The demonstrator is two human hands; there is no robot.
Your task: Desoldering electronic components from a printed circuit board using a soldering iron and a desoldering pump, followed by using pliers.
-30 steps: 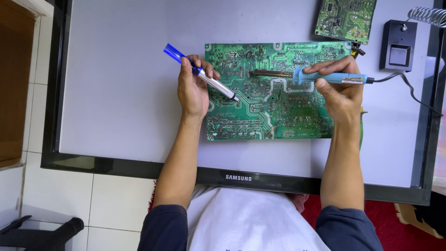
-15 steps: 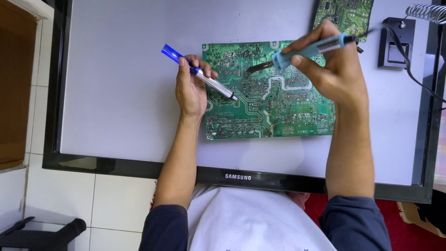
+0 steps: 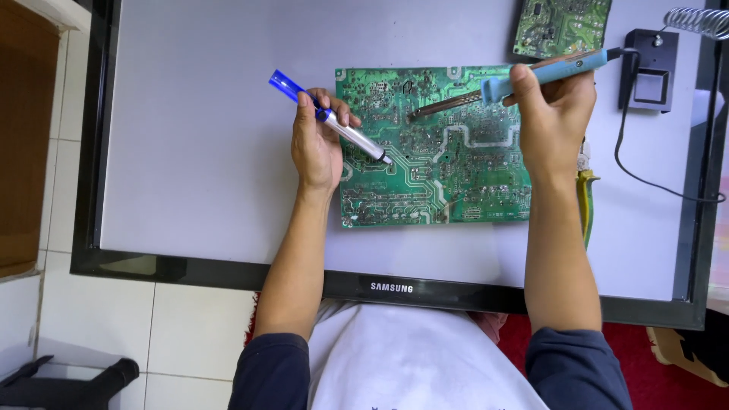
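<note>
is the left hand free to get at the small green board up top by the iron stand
Probably not as things stand. The left hand is closed around the blue desoldering pump, and the small green board lies far across the large circuit board, beyond the right hand holding the soldering iron.

Open white panel (image 3: 190, 137) is seen from 7 to 11 o'clock of the large circuit board (image 3: 448, 175); approach from there is blocked only by the left hand (image 3: 315, 144) w/ the blue-tipped desoldering pump (image 3: 330, 118). At 12–1 o'clock, room is narrowed by the right hand (image 3: 550, 114), soldering iron (image 3: 524, 76) & a 2nd small board (image 3: 562, 26). At 2–3 o'clock the iron stand (image 3: 649, 68) and its black cord (image 3: 645, 178) lie across the way. At 3 o'clock, yellow-handled pliers (image 3: 585, 205) sit just beside the board edge. At 6 o'clock a bare strip is left before the black frame (image 3: 228, 269).
</note>
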